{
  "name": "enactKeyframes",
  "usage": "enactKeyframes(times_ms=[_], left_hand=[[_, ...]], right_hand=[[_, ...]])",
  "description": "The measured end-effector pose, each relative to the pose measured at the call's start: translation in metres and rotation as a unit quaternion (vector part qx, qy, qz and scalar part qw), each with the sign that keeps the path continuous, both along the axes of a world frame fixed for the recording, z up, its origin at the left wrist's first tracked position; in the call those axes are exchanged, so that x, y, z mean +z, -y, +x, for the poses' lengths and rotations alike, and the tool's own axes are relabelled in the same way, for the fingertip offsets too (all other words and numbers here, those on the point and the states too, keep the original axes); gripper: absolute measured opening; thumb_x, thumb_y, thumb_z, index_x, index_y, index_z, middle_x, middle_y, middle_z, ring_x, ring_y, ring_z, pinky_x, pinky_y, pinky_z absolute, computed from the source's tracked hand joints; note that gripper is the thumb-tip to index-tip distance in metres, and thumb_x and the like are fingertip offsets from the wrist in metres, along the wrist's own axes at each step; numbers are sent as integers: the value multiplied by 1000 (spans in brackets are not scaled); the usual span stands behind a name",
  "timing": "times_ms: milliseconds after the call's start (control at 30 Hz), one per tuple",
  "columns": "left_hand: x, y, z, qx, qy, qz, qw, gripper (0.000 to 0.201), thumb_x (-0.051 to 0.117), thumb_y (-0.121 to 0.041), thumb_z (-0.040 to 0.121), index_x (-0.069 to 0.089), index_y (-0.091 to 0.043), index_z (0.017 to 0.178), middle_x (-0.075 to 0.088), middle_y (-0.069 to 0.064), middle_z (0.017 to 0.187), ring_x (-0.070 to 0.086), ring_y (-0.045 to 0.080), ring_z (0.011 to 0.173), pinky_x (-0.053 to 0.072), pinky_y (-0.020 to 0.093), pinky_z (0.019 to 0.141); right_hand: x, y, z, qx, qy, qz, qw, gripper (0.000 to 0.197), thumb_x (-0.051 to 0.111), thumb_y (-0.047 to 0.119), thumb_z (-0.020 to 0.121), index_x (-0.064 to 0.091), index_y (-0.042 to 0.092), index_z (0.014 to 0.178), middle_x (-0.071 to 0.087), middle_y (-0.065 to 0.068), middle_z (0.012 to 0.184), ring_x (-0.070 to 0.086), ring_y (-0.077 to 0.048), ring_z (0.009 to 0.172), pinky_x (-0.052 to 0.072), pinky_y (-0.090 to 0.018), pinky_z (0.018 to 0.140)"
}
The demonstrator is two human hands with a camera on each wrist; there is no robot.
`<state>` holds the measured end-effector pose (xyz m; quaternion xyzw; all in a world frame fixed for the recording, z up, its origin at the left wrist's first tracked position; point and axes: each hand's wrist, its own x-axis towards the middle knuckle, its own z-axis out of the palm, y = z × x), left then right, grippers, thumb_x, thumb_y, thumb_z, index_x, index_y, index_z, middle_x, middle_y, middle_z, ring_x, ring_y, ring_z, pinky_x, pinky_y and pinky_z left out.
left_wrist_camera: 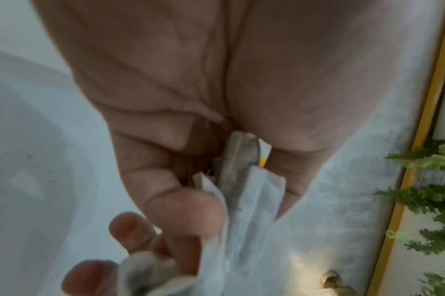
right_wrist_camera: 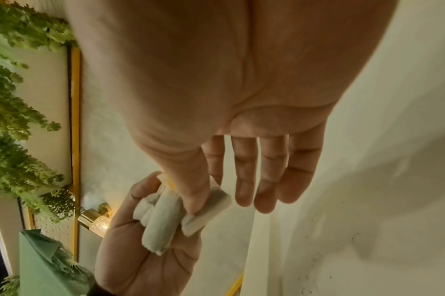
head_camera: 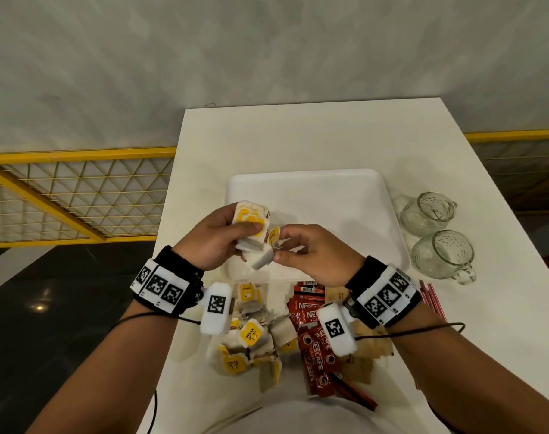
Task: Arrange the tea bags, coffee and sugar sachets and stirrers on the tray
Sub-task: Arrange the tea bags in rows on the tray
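Head view: white, matte, rectangular tabletop [head_camera: 313,136] carrying a white, smooth tray [head_camera: 329,195] w/ rounded corners & a low raised rim, set mid-table. Both hands are held above the tray's near-left corner.

Left hand [head_camera: 216,242]: fingers and thumb curled round a bundle of tea bags [head_camera: 251,227], soft, pillowy, off-white filter paper w/ yellow rounded tags on top. In the left wrist view the same bundle [left_wrist_camera: 241,200] shows as folded, creased paper edges w/ greyish contents showing through, clamped between thumb and fingertips.

Right hand [head_camera: 317,252]: thumb and forefinger pinch a single tea bag [head_camera: 262,258] at the lower edge of the bundle; in the right wrist view this bag [right_wrist_camera: 206,210] sits under the thumb, the other three fingers [right_wrist_camera: 267,174] straight & spread apart from it.

Near edge of the tabletop, below the tray: loose heap of more tea bags [head_camera: 251,336], yellow tags printed "RELAX"; just right of it, glossy red coffee sachets [head_camera: 313,349], long & narrow; brown paper sugar sachets [head_camera: 360,349] partly under them. Thin red-and-white stirrers [head_camera: 432,296] lie toward the right edge. Two clear glass cups [head_camera: 435,233] w/ dimpled walls stand just right of the tray.
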<state>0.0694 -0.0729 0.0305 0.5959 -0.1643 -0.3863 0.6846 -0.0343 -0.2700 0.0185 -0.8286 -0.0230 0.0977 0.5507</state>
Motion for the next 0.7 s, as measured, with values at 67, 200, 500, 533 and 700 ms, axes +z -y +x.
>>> enactKeyframes(times_ms=[67,200,500,533,700], left_hand=[[-1,3,5,9,-15,-16,1000,25,66,-13,80,65,-8,105,72,4,80,68,16,66,50,24,47],[-9,-1,15,24,-26,-26,999,28,74,-18,72,74,-19,100,73,4,88,70,20,79,53,31,65],[-22,-11,31,44,-6,-5,999,42,90,-32,63,74,-24,101,73,3,91,68,18,82,48,30,69],[-22,-12,32,40,-1,-4,999,49,92,-37,61,72,-23,103,73,2,91,69,17,81,51,27,66],[-23,-14,39,10,58,63,996,47,88,-28,70,67,-21,111,71,-4,87,68,12,76,51,23,57]], right_hand=[[-1,0,4,-15,12,10,1000,16,69,21,95,73,17,110,75,8,102,69,-7,94,56,-36,89],[-3,3,10,-46,10,22,999,17,67,28,96,72,13,101,76,-6,94,66,-41,89,54,-56,83],[3,26,24,-44,-13,-37,998,13,64,24,98,73,14,96,76,-5,85,69,-25,76,56,-46,81],[5,28,27,-47,-16,-35,998,13,64,24,98,73,13,97,76,-5,86,70,-24,75,56,-42,80],[11,35,36,-66,-21,-6,998,13,64,20,98,73,11,99,77,-4,85,66,-12,70,52,-20,68]])
